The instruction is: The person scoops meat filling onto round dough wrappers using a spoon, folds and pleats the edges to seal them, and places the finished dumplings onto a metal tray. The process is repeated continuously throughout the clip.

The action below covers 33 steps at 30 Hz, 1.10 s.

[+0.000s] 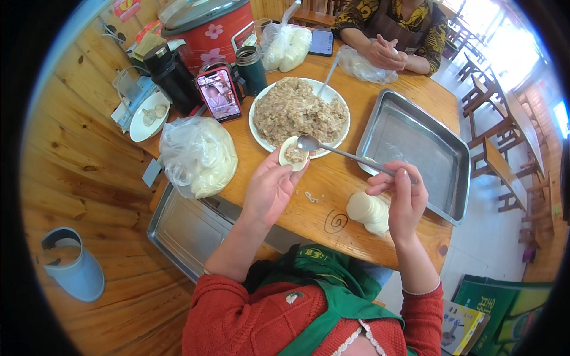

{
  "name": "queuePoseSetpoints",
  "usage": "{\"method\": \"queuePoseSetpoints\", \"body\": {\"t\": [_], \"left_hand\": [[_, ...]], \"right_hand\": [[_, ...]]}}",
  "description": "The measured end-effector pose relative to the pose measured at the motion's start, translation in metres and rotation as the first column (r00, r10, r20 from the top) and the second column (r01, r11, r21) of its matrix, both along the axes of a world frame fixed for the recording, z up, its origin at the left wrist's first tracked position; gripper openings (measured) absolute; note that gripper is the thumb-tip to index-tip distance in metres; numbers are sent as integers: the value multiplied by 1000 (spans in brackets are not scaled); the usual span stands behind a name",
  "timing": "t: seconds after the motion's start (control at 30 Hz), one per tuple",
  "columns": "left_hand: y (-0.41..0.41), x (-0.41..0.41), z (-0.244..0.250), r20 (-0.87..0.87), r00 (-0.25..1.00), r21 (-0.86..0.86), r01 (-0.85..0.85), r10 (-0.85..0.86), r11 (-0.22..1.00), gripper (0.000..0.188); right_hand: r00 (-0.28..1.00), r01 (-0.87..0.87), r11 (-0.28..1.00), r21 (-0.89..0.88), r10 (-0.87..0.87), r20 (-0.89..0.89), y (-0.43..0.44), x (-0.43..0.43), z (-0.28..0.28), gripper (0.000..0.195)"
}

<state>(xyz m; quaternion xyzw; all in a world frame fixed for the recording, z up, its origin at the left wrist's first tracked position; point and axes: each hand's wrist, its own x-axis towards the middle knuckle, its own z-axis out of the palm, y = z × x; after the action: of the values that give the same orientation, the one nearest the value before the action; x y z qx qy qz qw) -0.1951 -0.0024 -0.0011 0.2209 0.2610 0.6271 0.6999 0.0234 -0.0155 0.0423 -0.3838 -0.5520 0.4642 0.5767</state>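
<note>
A round dough wrapper (286,167) with a dab of minced filling (295,154) on it rests in the fingers of my left hand (272,189). My right hand (404,196) grips the handle of a long metal spoon (352,156), whose bowl is at the wrapper's upper edge. Just beyond, a white plate (255,133) carries a large mound of minced filling (298,109) with another utensil handle (330,71) standing in it. Below my right hand, a stack of round wrappers (366,208) has slid partly over on the wooden table (294,222).
A metal tray (409,133) lies at the right, another tray (187,227) lower left. Bagged dough (200,155), a propped phone (219,94), a green mug (251,69), a black flask (171,80) and a red pot (202,38) line the left. Opposite, a person's hands (389,54) are together.
</note>
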Motion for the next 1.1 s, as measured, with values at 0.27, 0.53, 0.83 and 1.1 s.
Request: {"method": "queuePoseSetpoints", "body": {"t": [0.27,0.53,0.83,1.1], "left_hand": [[-5,-2,2,-25,999,6,-31,31,1000,47],[-18,-1,18,141,986,12,94,-95,996,48],[-26,35,19,214,950,-88,252,-228,964,43],[-38,56,17,104,956,-46,278,-273,959,41]], "right_hand": [[980,-51,989,140,23,198,3,2,-1,19],[556,-432,788,439,-151,817,41,7,-39,31],[604,-402,618,676,-376,703,10,-1,-10,36],[708,-178,667,723,-424,565,1,-2,-18,25]]}}
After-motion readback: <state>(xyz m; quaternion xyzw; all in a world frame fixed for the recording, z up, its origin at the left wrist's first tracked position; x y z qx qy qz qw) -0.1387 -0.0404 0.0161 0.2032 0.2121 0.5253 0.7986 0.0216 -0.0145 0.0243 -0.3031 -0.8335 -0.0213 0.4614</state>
